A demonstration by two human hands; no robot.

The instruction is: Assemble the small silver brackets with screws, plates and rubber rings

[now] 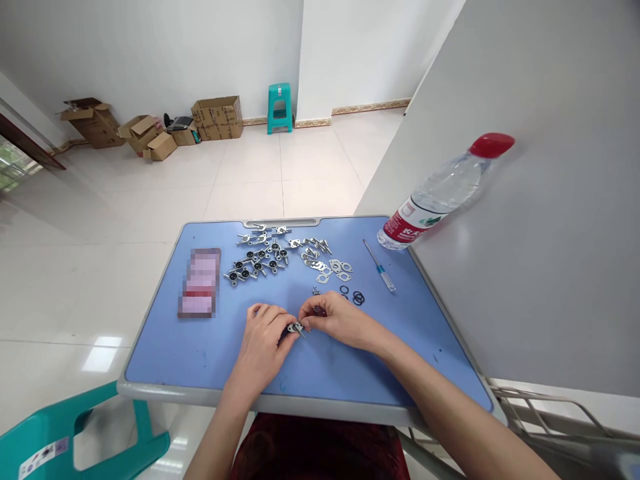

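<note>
A small metal fitting with an oval flange (296, 327) is pinched between the thumb and fingers of my left hand (265, 343), low over the front half of the blue table. My right hand (337, 321) meets it from the right, thumb and forefinger pressed together at the fitting's edge. Whatever sits in that pinch is too small to name. Just beyond my right hand lie small screws (315, 291), partly covered by it, and black rubber rings (359, 298). Flat metal gaskets (343, 276) are spread farther back.
Several metal fittings with black discs (257, 267) stand grouped on the blue table (165, 353), near more metal parts (261, 238). A screwdriver (383, 270) lies right, by a water bottle (417, 210). A blurred pink item (200, 283) is left. A green stool (45, 433) stands front left.
</note>
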